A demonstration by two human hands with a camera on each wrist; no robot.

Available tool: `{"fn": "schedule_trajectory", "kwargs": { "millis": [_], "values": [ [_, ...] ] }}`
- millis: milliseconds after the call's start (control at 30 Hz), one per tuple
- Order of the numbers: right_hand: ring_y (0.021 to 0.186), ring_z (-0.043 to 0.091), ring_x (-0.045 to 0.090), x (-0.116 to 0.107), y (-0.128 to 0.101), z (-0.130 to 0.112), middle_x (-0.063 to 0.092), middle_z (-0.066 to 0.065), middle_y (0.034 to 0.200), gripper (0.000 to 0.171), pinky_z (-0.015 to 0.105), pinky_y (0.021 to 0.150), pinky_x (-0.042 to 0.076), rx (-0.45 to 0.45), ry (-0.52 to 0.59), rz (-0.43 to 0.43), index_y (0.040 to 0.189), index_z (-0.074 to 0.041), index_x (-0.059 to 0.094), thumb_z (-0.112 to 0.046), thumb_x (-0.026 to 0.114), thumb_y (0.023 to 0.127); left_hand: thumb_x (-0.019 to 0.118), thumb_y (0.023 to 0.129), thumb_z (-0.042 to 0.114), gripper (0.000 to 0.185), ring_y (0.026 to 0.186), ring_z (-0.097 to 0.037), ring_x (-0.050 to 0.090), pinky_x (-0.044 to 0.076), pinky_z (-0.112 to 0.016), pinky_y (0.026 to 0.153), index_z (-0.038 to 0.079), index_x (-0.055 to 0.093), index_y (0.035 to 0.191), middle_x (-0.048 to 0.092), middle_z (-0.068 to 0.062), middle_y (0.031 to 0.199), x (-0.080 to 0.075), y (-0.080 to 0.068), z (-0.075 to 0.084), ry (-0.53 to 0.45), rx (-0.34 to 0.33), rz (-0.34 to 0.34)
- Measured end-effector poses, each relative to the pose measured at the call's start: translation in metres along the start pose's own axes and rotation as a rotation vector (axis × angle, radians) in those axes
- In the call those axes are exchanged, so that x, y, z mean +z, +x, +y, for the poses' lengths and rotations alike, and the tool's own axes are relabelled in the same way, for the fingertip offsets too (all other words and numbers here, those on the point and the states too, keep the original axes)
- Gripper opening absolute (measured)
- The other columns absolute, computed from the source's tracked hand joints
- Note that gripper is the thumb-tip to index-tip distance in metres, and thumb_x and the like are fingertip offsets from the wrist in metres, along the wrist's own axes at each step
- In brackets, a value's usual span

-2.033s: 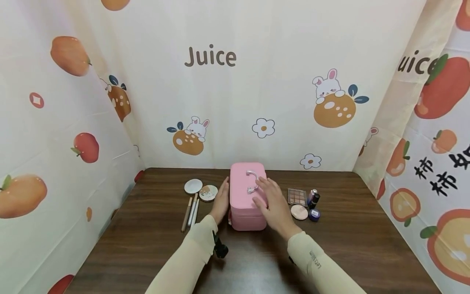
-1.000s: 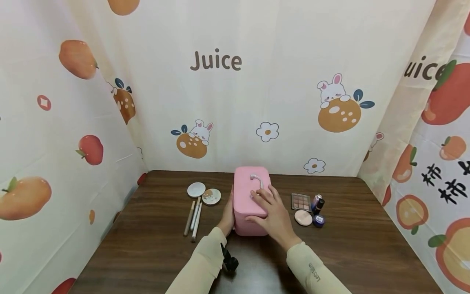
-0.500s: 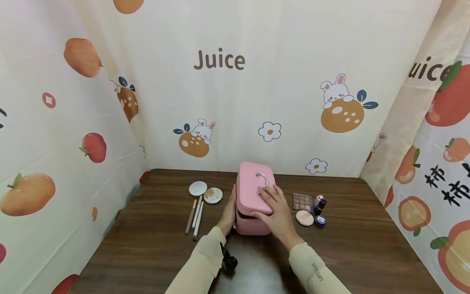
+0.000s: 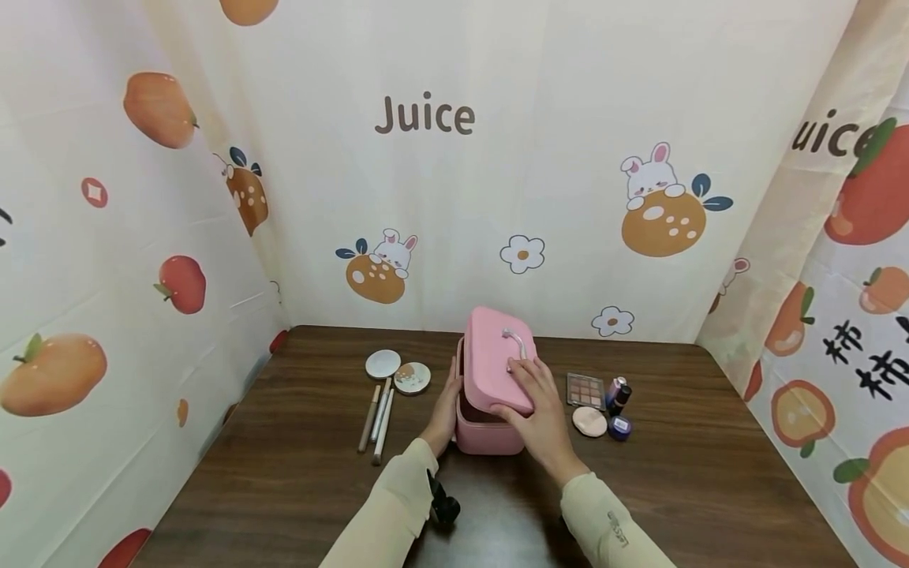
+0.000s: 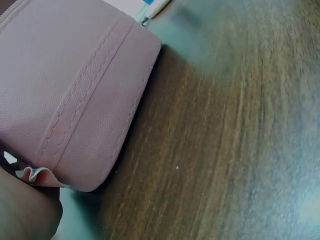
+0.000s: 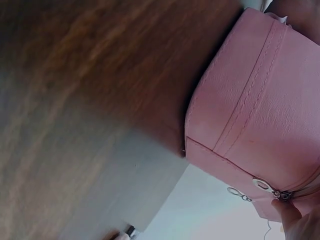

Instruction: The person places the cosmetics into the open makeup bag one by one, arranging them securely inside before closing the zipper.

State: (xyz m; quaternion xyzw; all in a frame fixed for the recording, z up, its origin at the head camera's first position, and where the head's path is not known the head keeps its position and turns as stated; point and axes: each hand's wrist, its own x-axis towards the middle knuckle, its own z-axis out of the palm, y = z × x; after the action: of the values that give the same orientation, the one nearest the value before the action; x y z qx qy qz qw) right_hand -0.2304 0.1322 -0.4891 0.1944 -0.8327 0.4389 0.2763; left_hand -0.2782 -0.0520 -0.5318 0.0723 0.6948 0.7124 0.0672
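Observation:
A pink zip-up makeup case (image 4: pixel 490 439) stands on the dark wooden table, its lid (image 4: pixel 493 359) raised and tilted along the left side. A dark gap shows between lid and body; the inside is mostly hidden. The left hand (image 4: pixel 443 406) lies flat along the case's left wall. My right hand (image 4: pixel 540 410) holds the lid, thumb at its front edge and fingers over the top by the silver handle (image 4: pixel 514 341). In the right wrist view, a fingertip is right at a metal zip pull (image 6: pixel 263 185) on the case.
Left of the case lie a white round disc (image 4: pixel 383 364), a patterned compact (image 4: pixel 412 379) and several makeup brushes (image 4: pixel 381 426). To its right are an eyeshadow palette (image 4: pixel 585 391), a powder puff (image 4: pixel 589 421), small bottles (image 4: pixel 619 398) and a blue jar (image 4: pixel 620 428).
The lid was closed on the case earlier; its left side has since risen with the right hand, opening a gap. The left hand stays at the case's left wall. The head view shifted slightly.

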Motion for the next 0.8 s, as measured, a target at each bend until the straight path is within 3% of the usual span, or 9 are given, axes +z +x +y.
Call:
{"fn": "schedule_trajectory", "kwargs": {
  "millis": [100,167,300,433,567,800],
  "values": [
    [0.143,0.037,0.031,0.000,-0.002,0.000,0.052,0.004,0.141,0.080,0.054,0.114,0.029,0.022,0.027,0.023,0.142,-0.018,0.055,-0.022,0.088,0.069,0.027,0.106,0.045,0.062,0.151,-0.029,-0.006,0.001,-0.060,0.119,0.028,0.001,0.159,-0.002,0.000,0.166,0.000,-0.001,0.001,-0.017,-0.014,-0.002],
    [0.142,0.034,0.034,0.000,-0.002,-0.001,0.051,0.003,0.143,0.079,0.042,0.116,0.029,0.036,0.049,0.041,0.142,-0.019,0.054,-0.020,0.087,0.070,0.027,0.105,0.047,0.062,0.152,-0.028,-0.006,0.000,-0.060,0.119,0.030,0.001,0.159,-0.003,0.001,0.166,0.000,-0.002,0.002,-0.017,-0.020,-0.005],
    [0.138,0.031,0.040,-0.002,-0.002,-0.001,0.047,0.006,0.147,0.081,0.026,0.112,0.031,0.043,0.055,0.084,0.145,-0.019,0.050,-0.017,0.086,0.073,0.026,0.104,0.050,0.063,0.152,-0.029,-0.005,0.001,-0.060,0.119,0.031,0.000,0.159,-0.002,-0.001,0.166,-0.002,-0.002,0.003,0.016,-0.024,-0.010],
    [0.138,0.032,0.040,-0.003,-0.002,-0.002,0.039,0.008,0.155,0.086,0.043,0.109,0.036,0.058,0.047,0.090,0.151,-0.017,0.042,-0.016,0.084,0.075,0.024,0.106,0.048,0.060,0.152,-0.027,-0.003,0.004,-0.058,0.120,0.033,0.001,0.159,-0.001,0.001,0.166,-0.003,-0.001,0.003,0.033,-0.033,-0.016],
    [0.144,0.033,0.031,-0.007,-0.001,-0.003,0.024,0.003,0.163,0.084,0.061,0.107,0.033,0.047,0.052,0.069,0.154,-0.016,0.035,-0.021,0.079,0.083,0.022,0.107,0.040,0.057,0.152,-0.026,-0.002,0.006,-0.055,0.121,0.031,0.001,0.159,-0.001,0.003,0.166,-0.003,-0.001,0.004,0.043,-0.025,-0.019],
    [0.149,0.037,0.018,-0.013,0.008,-0.007,0.026,0.009,0.161,0.066,0.073,0.108,0.022,-0.121,-0.055,0.080,0.153,-0.020,0.037,-0.035,0.065,0.094,0.025,0.107,0.039,0.060,0.152,-0.029,-0.001,0.004,-0.056,0.121,0.022,0.002,0.160,0.000,0.000,0.166,-0.005,0.001,0.003,0.056,-0.008,-0.013]
  ]
}}
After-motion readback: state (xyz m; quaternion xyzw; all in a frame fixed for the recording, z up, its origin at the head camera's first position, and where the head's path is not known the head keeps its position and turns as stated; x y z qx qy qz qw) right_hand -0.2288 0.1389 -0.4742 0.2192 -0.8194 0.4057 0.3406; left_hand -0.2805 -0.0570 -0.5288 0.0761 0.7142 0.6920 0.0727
